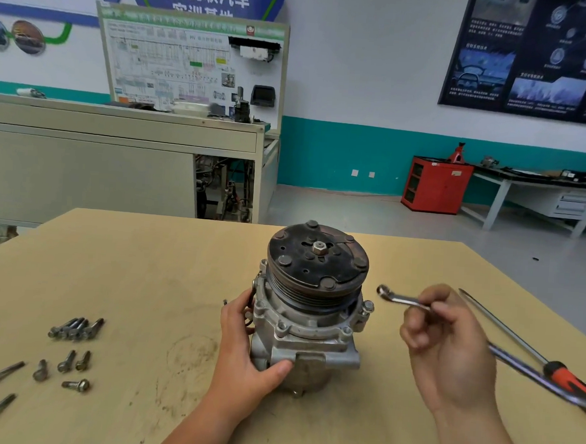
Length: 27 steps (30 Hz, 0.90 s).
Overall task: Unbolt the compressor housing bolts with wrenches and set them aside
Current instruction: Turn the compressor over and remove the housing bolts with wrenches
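Observation:
A grey metal compressor (307, 329) stands upright on the wooden table (151, 268), its dark pulley face (318, 257) turned up. My left hand (249, 349) grips the housing's left side, thumb across its front. My right hand (448, 348) holds a small ring wrench (400, 298) in the air to the right of the compressor, the ring end pointing left, a little apart from a bolt head (368, 307) on the housing's right flange. Several removed bolts (75, 328) lie on the table at the left.
A long screwdriver with a red and black handle (557, 370) and another metal tool (529, 375) lie at the table's right edge. More loose bolts (70, 367) are scattered front left. Behind the table stand a training bench (117, 163) and a red cabinet (436, 184).

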Available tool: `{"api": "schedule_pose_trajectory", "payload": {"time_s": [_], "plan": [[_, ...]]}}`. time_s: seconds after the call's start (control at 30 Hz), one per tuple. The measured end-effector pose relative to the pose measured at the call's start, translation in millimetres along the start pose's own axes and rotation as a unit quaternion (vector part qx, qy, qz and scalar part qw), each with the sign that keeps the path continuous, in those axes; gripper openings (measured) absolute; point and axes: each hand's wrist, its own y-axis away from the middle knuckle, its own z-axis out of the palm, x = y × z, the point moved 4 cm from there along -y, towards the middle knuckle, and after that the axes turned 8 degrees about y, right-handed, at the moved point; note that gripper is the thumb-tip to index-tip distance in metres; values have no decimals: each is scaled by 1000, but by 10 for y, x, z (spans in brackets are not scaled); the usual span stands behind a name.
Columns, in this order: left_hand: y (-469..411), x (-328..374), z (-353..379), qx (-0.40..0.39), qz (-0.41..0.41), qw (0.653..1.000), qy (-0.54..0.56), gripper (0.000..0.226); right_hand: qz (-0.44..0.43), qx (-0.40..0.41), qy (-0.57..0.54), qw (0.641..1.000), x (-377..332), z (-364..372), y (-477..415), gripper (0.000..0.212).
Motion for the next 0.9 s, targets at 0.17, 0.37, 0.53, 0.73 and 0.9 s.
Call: {"api": "schedule_pose_trajectory", "payload": {"time_s": [0.17, 0.37, 0.53, 0.73, 0.9], "plan": [[6, 3, 0, 3, -7, 1000, 0, 86, -50, 44, 168, 984, 62, 122, 235, 47], [9, -8, 17, -2, -9, 1000, -2, 86, -103, 47, 210, 971, 91, 279, 316, 13], [13, -15, 27, -6, -4, 1000, 5, 86, -7, 79, 97, 992, 104, 167, 184, 41], [4, -25, 18, -6, -3, 1000, 2, 85, 160, -95, 126, 974, -22, 155, -297, 26], [0, -39, 14, -8, -4, 1000, 6, 84, 192, -278, 108, 935, -4, 376, -536, 22]]}}
